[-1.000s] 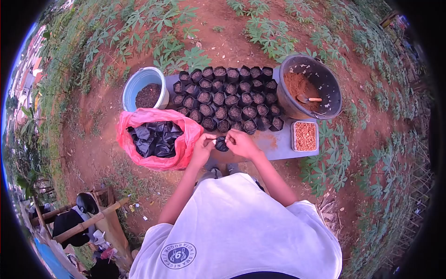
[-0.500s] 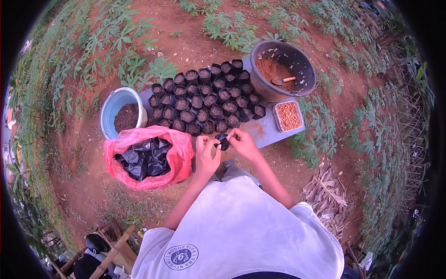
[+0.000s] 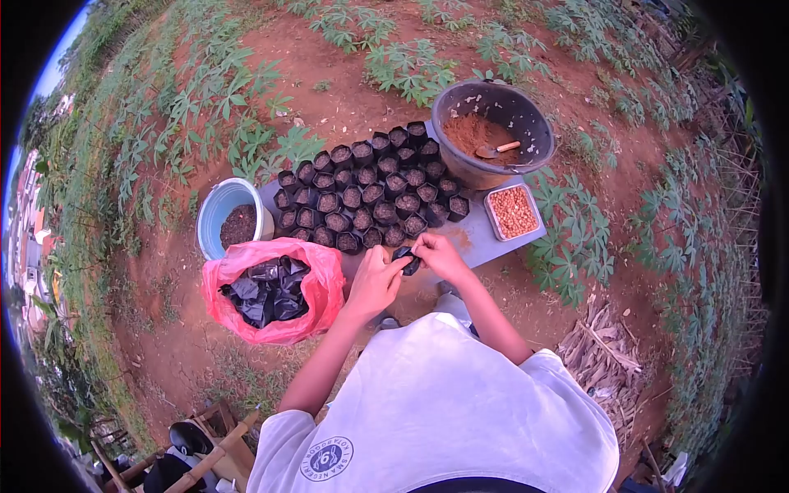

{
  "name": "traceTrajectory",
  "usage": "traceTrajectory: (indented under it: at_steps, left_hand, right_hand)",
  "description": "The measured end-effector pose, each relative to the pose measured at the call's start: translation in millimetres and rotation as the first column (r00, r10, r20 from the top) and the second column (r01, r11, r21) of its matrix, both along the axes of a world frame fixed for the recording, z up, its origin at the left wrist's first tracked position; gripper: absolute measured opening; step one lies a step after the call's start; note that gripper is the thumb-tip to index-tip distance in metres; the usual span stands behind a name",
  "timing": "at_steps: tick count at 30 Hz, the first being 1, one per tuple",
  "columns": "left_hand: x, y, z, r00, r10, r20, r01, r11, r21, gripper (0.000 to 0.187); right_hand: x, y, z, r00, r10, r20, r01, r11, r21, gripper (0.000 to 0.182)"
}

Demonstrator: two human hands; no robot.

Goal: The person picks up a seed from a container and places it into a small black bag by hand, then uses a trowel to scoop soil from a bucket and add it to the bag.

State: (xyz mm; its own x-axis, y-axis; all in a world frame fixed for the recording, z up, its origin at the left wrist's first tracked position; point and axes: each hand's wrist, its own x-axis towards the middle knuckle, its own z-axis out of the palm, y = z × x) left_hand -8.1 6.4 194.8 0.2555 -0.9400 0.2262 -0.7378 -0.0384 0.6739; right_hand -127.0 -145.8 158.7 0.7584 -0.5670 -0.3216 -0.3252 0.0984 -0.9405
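Note:
Between my two hands is a small black plastic seedling bag (image 3: 406, 260), held over the near edge of the table. My left hand (image 3: 376, 278) pinches its left side, and my right hand (image 3: 440, 255) grips the rim on the right. Just beyond stand rows of black seedling bags (image 3: 362, 195) filled with dark soil. To the left, a pink plastic bag (image 3: 323, 308) gapes around a heap of flat black seedling bags (image 3: 265, 292). Whether the bag in my hands has anything inside cannot be seen.
A blue bucket (image 3: 209, 215) with dark soil stands at the left. On the right are a large black tub (image 3: 534, 115) with reddish soil and a trowel (image 3: 497, 150), and a clear box of orange-yellow kernels (image 3: 515, 212) on the grey table (image 3: 483, 245).
The view has shifted, so the scene sits a little lower in the picture. Both hands have come closer together around the small black bag, their fingers still working at it.

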Motion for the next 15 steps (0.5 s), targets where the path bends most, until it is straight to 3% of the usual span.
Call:
traceTrajectory:
  at_steps: [7,15]
  left_hand:
    - [-39,-44,5,0.998,0.042,0.054,-0.043,0.999,0.013,0.029]
    - [-94,-113,25,0.984,0.042,0.175,-0.062,0.992,0.106,0.014]
  right_hand:
    - [-25,-53,3,0.990,0.125,0.061,-0.126,0.992,0.007,0.013]
    - [-71,-125,-10,0.985,0.135,0.108,-0.142,0.988,0.067,0.015]
